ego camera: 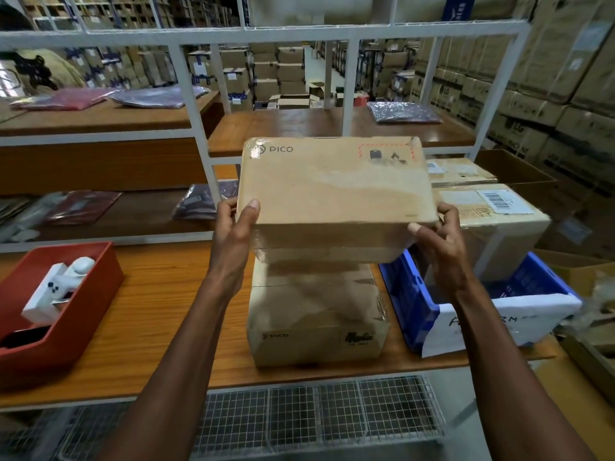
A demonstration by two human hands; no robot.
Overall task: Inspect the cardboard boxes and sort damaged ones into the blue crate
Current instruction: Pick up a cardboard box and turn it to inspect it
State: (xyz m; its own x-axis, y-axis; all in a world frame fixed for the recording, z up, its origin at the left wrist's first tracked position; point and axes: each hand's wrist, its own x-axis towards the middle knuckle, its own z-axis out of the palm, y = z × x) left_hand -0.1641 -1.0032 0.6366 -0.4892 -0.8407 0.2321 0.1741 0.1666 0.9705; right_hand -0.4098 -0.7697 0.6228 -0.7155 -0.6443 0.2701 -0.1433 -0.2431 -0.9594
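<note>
Both hands, left hand [237,224] and right hand [441,239], grip the PICO box [336,191] by its ends; the blue crate [416,304] sits just below the right one.

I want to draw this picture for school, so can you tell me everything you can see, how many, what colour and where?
held box: one, brown, marked PICO, lifted in the air above the table
second box: one, brown, marked PICO, on the table under the held one
blue crate: one, blue with a white paper label, on the table to the right
big box: one, brown with a barcode sticker, behind the crate
red tray: one, red, left on the table, with white gadgets inside
table: one, orange-brown wood
packets: several, purple and red, on the shelves behind
stacked cartons: many, brown, far back and right
left hand: holds the held box's left edge
right hand: holds its right edge
</note>
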